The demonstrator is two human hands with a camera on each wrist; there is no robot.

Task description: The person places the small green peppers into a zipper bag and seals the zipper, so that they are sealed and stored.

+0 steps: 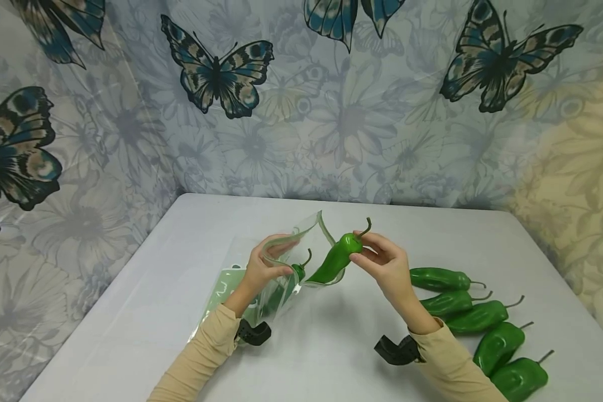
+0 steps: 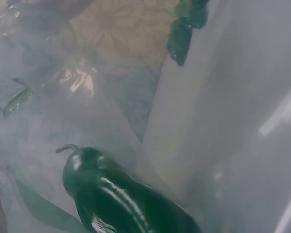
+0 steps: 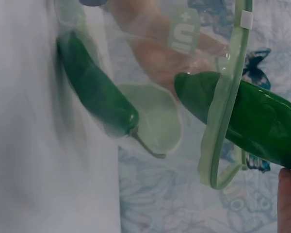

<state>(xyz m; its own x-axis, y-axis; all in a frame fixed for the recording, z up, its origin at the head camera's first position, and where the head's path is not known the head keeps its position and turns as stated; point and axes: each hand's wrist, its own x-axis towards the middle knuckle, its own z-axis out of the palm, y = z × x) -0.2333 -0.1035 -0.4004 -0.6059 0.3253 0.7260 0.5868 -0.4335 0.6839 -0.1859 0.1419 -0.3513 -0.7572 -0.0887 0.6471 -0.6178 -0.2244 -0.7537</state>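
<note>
My left hand (image 1: 261,268) grips a clear zip bag (image 1: 320,219) by its green-edged mouth, which gapes toward the right. One green pepper (image 2: 123,194) lies inside the bag, its curved stem toward the mouth. With thumb and fingers, my right hand (image 1: 387,262) pinches a second green pepper (image 1: 334,259) near its stem end. That pepper slants down to the left, stem up. In the right wrist view its tip is past the bag's green zip edge (image 3: 220,121), while the stem half stays outside.
Several more green peppers (image 1: 477,317) lie in a slanting row on the white table (image 1: 341,346), right of my right forearm. Under the bag, at my left wrist, is a flat green printed piece (image 1: 228,282). A butterfly-patterned curtain (image 1: 352,128) stands behind the table.
</note>
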